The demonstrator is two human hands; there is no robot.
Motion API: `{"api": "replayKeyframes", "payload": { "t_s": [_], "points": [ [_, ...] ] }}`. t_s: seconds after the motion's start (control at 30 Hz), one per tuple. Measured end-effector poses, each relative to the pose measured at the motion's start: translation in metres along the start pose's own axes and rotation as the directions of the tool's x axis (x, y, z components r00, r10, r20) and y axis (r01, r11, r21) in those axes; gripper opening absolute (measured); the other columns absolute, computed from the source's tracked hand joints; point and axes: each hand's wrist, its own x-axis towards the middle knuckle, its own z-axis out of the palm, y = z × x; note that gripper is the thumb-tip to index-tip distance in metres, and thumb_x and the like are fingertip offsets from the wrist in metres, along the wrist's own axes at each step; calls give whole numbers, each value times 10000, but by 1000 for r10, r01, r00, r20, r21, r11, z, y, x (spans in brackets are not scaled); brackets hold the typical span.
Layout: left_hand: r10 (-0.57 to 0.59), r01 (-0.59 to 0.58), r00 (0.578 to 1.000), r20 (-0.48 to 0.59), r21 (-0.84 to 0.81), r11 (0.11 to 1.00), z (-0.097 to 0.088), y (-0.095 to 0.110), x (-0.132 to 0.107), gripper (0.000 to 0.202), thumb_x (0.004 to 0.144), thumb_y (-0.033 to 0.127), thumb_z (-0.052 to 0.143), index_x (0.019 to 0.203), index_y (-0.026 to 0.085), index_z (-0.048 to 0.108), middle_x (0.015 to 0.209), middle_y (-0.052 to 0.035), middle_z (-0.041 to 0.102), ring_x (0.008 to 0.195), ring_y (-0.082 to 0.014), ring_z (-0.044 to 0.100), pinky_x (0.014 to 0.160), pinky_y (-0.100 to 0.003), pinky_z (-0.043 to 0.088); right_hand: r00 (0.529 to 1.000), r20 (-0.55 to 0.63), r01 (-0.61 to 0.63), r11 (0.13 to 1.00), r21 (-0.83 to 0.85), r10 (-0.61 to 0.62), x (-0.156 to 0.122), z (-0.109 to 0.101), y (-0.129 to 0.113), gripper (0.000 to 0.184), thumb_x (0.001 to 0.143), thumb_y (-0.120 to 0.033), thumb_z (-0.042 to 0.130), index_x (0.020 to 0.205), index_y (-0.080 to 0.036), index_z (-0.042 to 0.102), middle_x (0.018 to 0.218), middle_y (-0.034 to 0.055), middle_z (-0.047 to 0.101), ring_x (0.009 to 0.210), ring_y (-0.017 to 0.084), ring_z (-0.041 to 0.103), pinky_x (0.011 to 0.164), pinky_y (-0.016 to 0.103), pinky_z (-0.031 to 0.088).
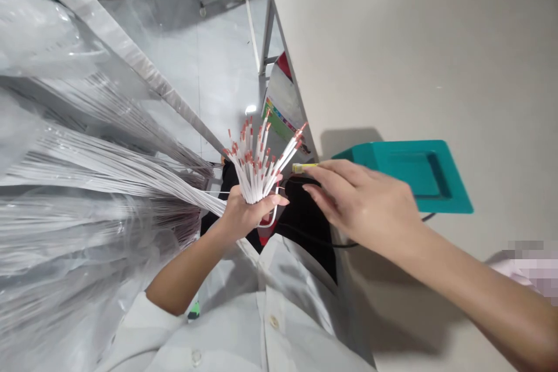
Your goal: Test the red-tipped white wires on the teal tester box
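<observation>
My left hand (250, 206) is closed round a bundle of white wires (255, 177), whose stripped copper-red ends fan upward. One white wire loops out below my thumb. The long tails of the bundle run off to the left. To the right, at the table's edge, my right hand (361, 195) pinches a small yellow piece (300, 168) between thumb and fingers. It points towards the wire ends but stands apart from them. Its exact kind is too small to tell. Just beyond that hand lies a teal plastic tray-like piece (455, 186), partly hidden by the fingers.
A pale table (414, 58) fills the right side. Plastic-wrapped bundles of white wires (104, 168) hang over a rack bar (143, 67) on the left. A black cable (344, 245) runs under my right wrist. A printed bag (283, 104) stands below the table edge.
</observation>
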Motion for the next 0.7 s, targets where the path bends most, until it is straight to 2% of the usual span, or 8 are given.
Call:
{"api": "replayKeyframes", "payload": {
  "t_s": [0.1,0.23,0.37,0.43,0.57,0.7],
  "points": [
    [-21,22,1000,6,-66,998,2,1,7,468,725,332,650,1144,129,606,745,-64,706,466,-77,463,482,-231,402,992,89,110,949,-296,-87,6,-6,15,264,852,-243,491,1045,-132,633,958,155,675,917,330,609,812,494,436],
    [-48,49,999,11,-156,987,7,-5,19,481,706,324,661,1140,125,606,736,-72,705,457,-72,451,469,-229,385,974,199,187,881,-435,-109,13,-5,26,240,833,-134,460,963,-146,661,825,109,690,907,310,600,940,575,326],
    [-74,72,997,1,-237,969,10,-11,30,507,676,328,689,1133,121,613,723,-75,702,456,-68,443,459,-226,361,953,248,276,841,-465,-175,15,-6,28,296,792,-60,416,929,-162,658,826,112,677,913,296,585,967,590,283],
    [-89,89,996,10,-264,960,11,-10,34,521,667,331,701,1134,117,613,715,-74,700,452,-63,438,455,-222,350,949,256,286,849,-444,-185,17,-8,29,305,778,-45,408,892,-189,651,799,92,673,880,273,588,975,572,283],
    [-119,123,992,31,-325,938,14,-7,41,541,652,318,719,1142,118,610,710,-73,703,452,-59,439,455,-220,340,968,215,208,888,-410,-127,21,-8,34,198,819,-146,447,879,-190,631,794,83,678,844,274,603,937,560,325],
    [-126,135,991,50,-377,916,19,-8,48,542,643,299,733,1143,126,615,694,-69,707,463,-64,463,468,-222,346,961,259,197,902,-384,-99,24,-6,38,150,830,-206,477,776,-182,615,752,101,678,909,321,614,926,590,309]
  ]
}}
